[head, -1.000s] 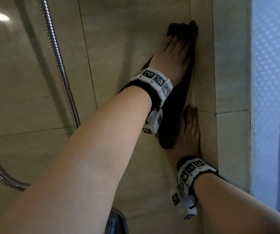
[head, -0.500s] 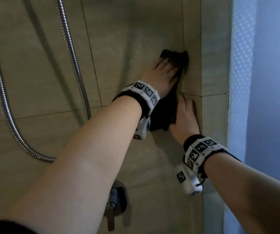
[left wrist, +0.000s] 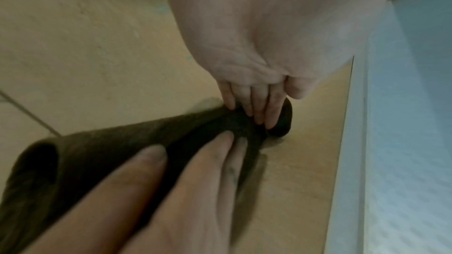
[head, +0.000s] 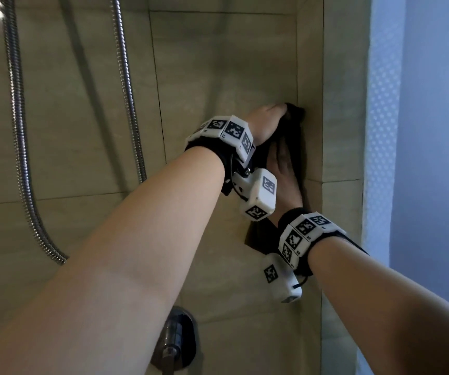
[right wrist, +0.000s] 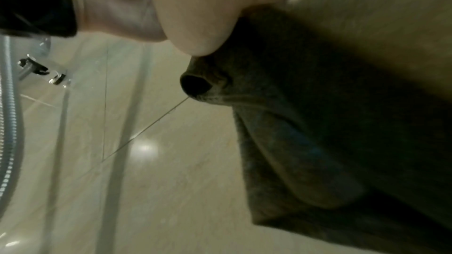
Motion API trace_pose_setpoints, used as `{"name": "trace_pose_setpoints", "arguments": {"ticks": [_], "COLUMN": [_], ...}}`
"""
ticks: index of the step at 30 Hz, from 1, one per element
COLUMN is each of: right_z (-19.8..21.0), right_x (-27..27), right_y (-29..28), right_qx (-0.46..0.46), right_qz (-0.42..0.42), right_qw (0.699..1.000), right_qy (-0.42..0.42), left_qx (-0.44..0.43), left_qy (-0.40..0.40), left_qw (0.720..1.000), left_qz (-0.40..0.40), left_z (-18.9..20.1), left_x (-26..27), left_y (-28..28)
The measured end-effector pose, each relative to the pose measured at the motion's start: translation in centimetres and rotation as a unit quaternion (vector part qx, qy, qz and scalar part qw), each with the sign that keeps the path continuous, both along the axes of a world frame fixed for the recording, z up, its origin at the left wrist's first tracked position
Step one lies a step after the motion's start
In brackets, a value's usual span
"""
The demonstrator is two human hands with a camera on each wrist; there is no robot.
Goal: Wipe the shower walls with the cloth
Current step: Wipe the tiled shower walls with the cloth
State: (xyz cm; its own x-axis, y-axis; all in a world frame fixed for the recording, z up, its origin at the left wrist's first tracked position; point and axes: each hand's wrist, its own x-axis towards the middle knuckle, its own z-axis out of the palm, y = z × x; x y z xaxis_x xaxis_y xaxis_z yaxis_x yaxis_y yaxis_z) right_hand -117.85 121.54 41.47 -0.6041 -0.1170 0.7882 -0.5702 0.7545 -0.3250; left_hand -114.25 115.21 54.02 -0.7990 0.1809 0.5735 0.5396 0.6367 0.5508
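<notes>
While both arms reach up to the corner of the shower, the dark, soft cloth (head: 296, 123) sits flat on the shiny beige tiled wall (head: 218, 63), right next to the corner edge. The left hand (head: 265, 123) is at the top of the cloth. From the head view its fingers bend down over the top of the cloth. I cannot tell for sure if they squeeze it or just push it on the wall. The right hand (head: 285, 177) is just under the left hand. Its fingers point up and lie straight and flat on the cloth, pushing it on the tile. The two hands are very close, almost touching.

The lower part of the cloth hangs down past the right wrist as a dark strip. In the right wrist view the cloth (right wrist: 330, 113) hangs in loose folds by the wall.

Both wrists have white bands with black square marks (head: 231, 131), and a small white box hangs under each band.

On the left a shiny silver metal hose (head: 126, 85) runs down the wall and loops round. Low down there is a round metal tap handle (head: 176, 339). On the right hangs a pale blue shower curtain with small dots (head: 380, 131).
</notes>
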Motion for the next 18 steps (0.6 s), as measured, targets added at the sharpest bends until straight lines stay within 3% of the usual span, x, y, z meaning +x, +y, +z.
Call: {"name": "trace_pose_setpoints", "arguments": {"ticks": [4,6,9,12,18], "right_z": [0.6,0.0,-0.8,-1.2,-1.8], "right_x": [-1.6,-1.7,-1.9,-1.9,-2.1], "right_y": [-1.4,-2.2,-3.3,-3.8,-4.2], "right_qx": [-0.015,-0.056,-0.102,-0.163,-0.198], "right_qz": [-0.029,-0.056,-0.097,-0.111,-0.098], "right_qw": [0.998,0.992,0.988,0.980,0.975], "right_qy": [0.052,0.099,0.062,0.001,0.009], "left_qx": [0.065,0.080,-0.023,-0.080,-0.191], "left_qy": [0.040,0.170,0.361,0.345,0.309], "left_qw": [0.997,0.982,0.918,0.896,0.844], "left_qz": [-0.006,0.020,0.163,0.268,0.395], "left_z": [1.1,1.3,1.0,0.1,-0.8], "left_x": [0.8,1.7,2.4,2.6,0.9], "left_y": [-1.7,-4.1,-9.0,-12.5,-16.1]}}
